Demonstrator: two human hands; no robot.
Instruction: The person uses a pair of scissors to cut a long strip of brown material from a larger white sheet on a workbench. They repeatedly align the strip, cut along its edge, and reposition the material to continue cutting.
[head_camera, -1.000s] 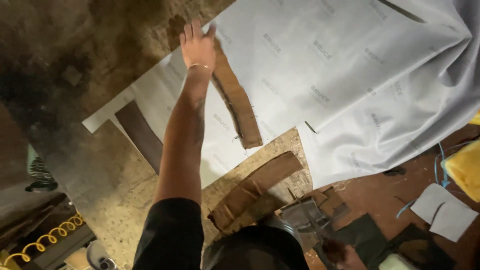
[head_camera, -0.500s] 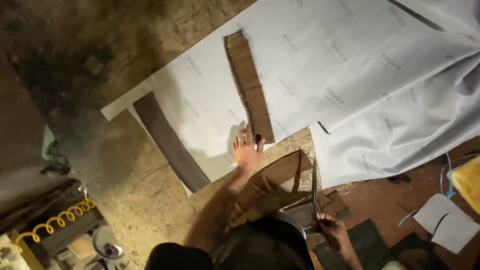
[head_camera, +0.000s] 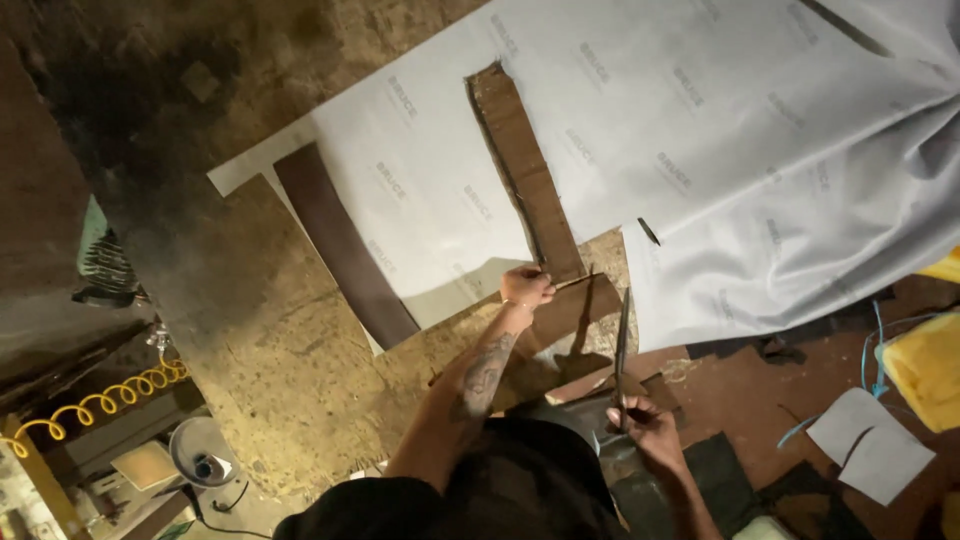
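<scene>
My left hand (head_camera: 526, 287) pinches a thin stick-like tool (head_camera: 572, 282) at the near end of a long brown cardboard strip (head_camera: 524, 170). The strip lies on a large white sheet (head_camera: 700, 130) spread over the worktable. My right hand (head_camera: 640, 422) grips the handles of long dark scissors (head_camera: 621, 345), blades pointing away from me, close to the sheet's cut edge. A dark brown curved strip (head_camera: 345, 245) lies along the sheet's left edge.
A worn wooden tabletop (head_camera: 250, 330) runs left and below the sheet. A yellow coiled hose (head_camera: 90, 400) and a round lamp-like object (head_camera: 198, 455) sit lower left. White paper pieces (head_camera: 870, 450) and a yellow object (head_camera: 925, 365) lie at right.
My left hand drew back from the far end of the cardboard strip to its near end. My right hand raised the scissors beside the sheet.
</scene>
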